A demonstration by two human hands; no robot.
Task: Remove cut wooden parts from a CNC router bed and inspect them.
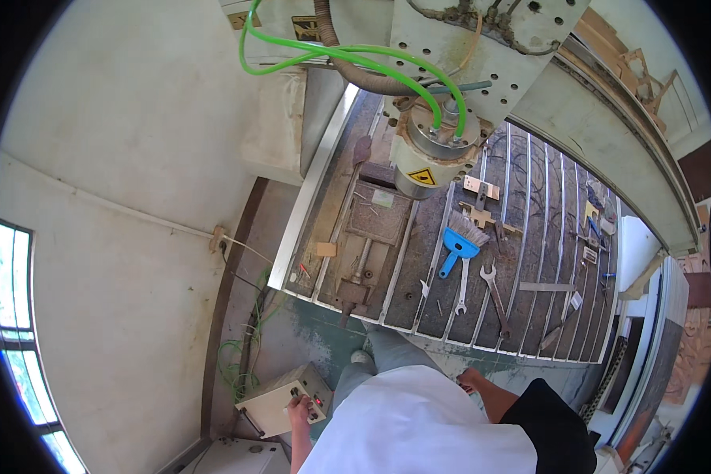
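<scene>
My left hand [299, 408] is at the panel of a cream control box [270, 401] low on the left. Its fingers are drawn together by a small dark part of the panel, which they partly cover, and a red light shows close by. My right hand [470, 381] hangs beside my thigh, short of the machine bed's front edge. Its fingers are curled in, and whatever they may hold is hidden. Ahead, the round metal spindle [420, 162] with green hoses [355, 49] hangs over the slotted bed [419, 272].
On the bed lie a blue-handled brush [460, 243], an open-ended wrench [495, 299], another wrench [462, 288], a metal ruler [547, 287] and a rusty vise [357, 291]. A small wooden block [326, 250] sits near its left edge. Green cables [233, 367] tangle on the floor beside the control box.
</scene>
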